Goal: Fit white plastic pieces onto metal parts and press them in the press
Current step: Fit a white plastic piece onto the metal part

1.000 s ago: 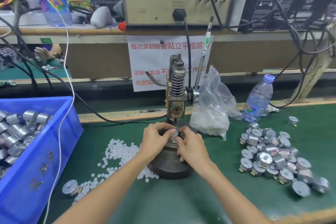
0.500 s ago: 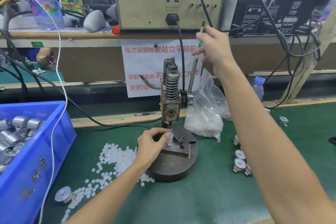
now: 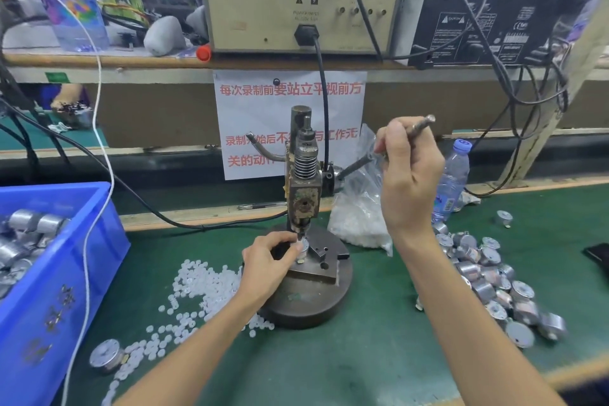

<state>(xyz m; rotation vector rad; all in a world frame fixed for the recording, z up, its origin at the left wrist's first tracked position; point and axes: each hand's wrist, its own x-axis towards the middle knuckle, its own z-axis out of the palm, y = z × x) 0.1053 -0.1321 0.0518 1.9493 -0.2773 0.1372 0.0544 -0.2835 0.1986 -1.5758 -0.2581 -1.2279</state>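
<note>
2 slim, bare forearms (image 3: 197, 349), uncovered as far as visible, narrowing to thin wrists. Bare left hand (image 3: 268, 257) just left of the press (image 3: 303, 194). Bare right hand (image 3: 408, 175) right of the press, long fingers, back and knuckles showing.

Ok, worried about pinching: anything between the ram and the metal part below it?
Nothing visible. The left hand pinches the metal part from the side; its fingers sit beside the ram, not under it.

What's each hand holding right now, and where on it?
Right hand grips the press lever near its free end. Left hand pinches the metal part by its side.
</note>
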